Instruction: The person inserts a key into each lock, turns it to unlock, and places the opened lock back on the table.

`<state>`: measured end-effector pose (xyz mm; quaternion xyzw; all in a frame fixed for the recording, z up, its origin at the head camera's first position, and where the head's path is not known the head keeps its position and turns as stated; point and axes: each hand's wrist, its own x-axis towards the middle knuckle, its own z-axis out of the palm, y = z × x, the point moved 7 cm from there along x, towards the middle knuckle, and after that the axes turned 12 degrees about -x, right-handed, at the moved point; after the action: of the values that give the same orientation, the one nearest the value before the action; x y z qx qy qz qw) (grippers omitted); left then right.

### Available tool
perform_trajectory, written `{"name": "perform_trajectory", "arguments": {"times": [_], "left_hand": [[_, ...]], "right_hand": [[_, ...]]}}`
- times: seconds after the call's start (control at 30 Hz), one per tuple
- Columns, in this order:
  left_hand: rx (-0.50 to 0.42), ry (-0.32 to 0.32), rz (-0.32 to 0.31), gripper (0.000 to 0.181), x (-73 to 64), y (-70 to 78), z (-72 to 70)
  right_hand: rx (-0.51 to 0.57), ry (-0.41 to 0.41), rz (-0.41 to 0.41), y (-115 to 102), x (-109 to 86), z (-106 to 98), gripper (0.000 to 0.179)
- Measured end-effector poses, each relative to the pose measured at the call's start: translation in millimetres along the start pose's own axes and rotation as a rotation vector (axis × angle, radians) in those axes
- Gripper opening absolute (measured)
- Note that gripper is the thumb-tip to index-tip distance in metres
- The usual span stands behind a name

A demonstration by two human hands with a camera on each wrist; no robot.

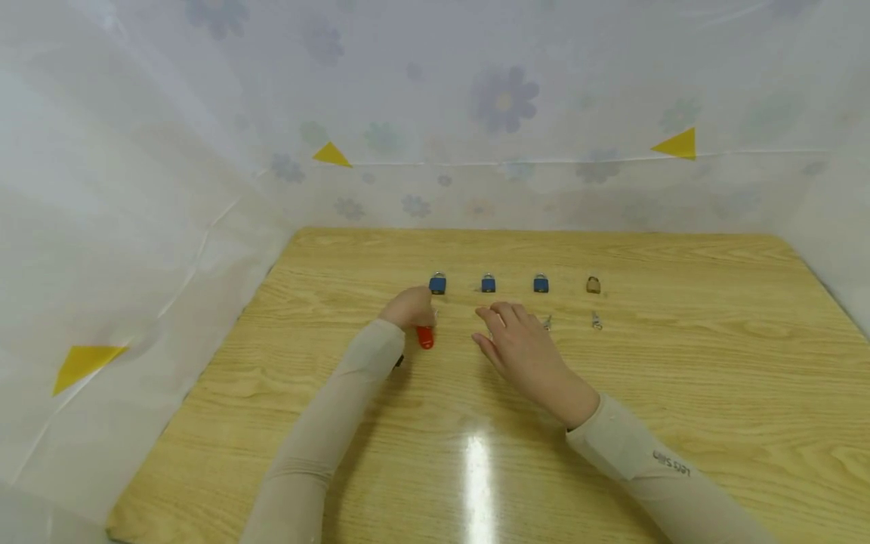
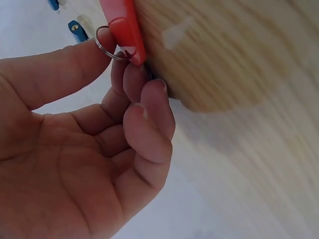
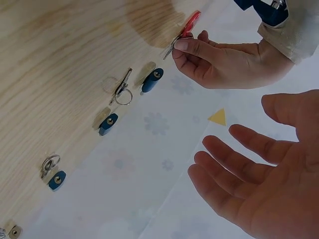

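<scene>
My left hand point(image 1: 410, 307) is low over the wooden table, pinching a key ring point(image 2: 103, 44) that carries a red key tag point(image 1: 425, 338). In the right wrist view, metal keys point(image 3: 170, 50) stick out past the thumb and fingers. Just beyond this hand stands a blue padlock point(image 1: 438, 285), its shackle pointing away from me. My right hand point(image 1: 526, 355) hovers palm down with relaxed, spread fingers and holds nothing. It partly hides a set of keys on a ring point(image 3: 121, 90) lying before the middle blue padlock point(image 1: 488, 284).
Further right in the row are another blue padlock point(image 1: 541, 284) and a brass one point(image 1: 593, 286). Keys point(image 1: 547, 323) lie before the blue one, more keys point(image 1: 596, 321) before the brass one. A flowered white sheet point(image 1: 421, 91) hangs behind the table point(image 1: 680, 363).
</scene>
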<state>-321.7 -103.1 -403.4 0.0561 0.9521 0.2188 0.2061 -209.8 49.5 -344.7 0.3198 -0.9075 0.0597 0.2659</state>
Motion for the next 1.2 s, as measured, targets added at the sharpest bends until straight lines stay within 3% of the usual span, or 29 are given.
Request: {"name": "perform_trajectory", "arguments": {"times": [0.33, 0.5, 0.7, 0.93, 1.2], "left_hand": [[-0.006, -0.013, -0.027, 0.016, 3.9, -2.0, 1.1], [-0.043, 0.029, -0.017, 0.009, 2.6, -1.7, -1.4], [-0.123, 0.072, 0.005, 0.023, -0.4, -1.5, -3.6], [-0.192, 0.126, 0.025, 0.014, -2.9, -3.2, -5.2], [-0.223, 0.180, 0.075, 0.024, -7.8, 1.1, -10.8]], "right_hand": [[-0.002, -0.003, 0.010, 0, -0.4, 2, 0.037], [0.002, -0.002, 0.011, -1, -0.2, 1, 0.036], [0.015, -0.024, 0.017, 0, -0.1, 2, 0.035], [0.011, -0.014, 0.010, 0, 0.2, 1, 0.031], [-0.008, -0.015, 0.011, 1, -0.2, 2, 0.030]]}}
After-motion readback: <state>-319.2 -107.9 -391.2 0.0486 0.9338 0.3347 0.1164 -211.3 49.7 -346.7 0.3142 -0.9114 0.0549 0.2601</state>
